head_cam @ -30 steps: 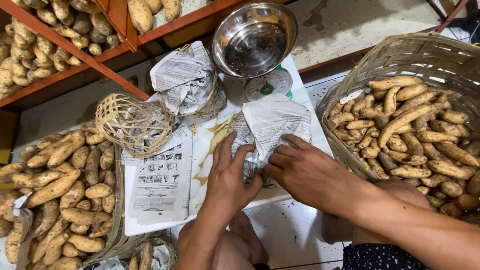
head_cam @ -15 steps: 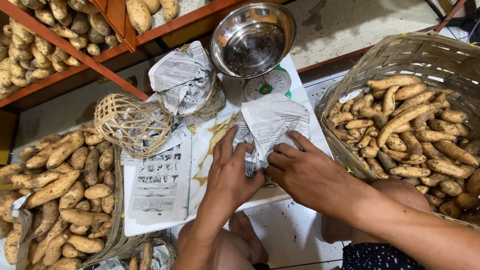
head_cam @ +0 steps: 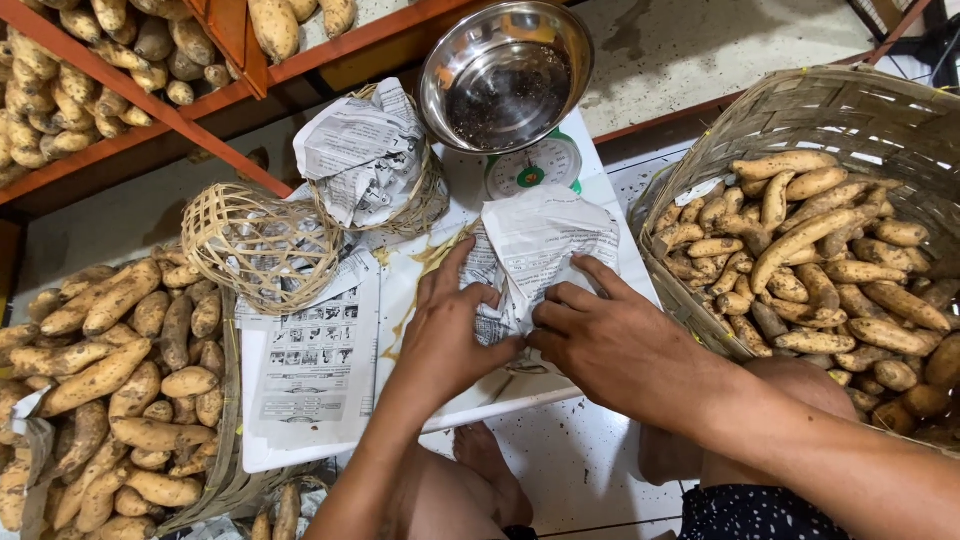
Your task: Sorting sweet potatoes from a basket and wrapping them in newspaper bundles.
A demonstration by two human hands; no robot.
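My left hand and right hand still pinch the newspaper bundle on the white surface below the scale; my left fingers have curled tighter since earlier.

A newspaper-wrapped bundle, white with grey print, lies on the white board just below the scale dial, which is round, white-faced and green-rimmed with a red centre. A second newspaper-lined basket package stands upper centre, crumpled paper spilling over its rim. A flat printed sheet, white with black picture blocks, lies on the board's left part.
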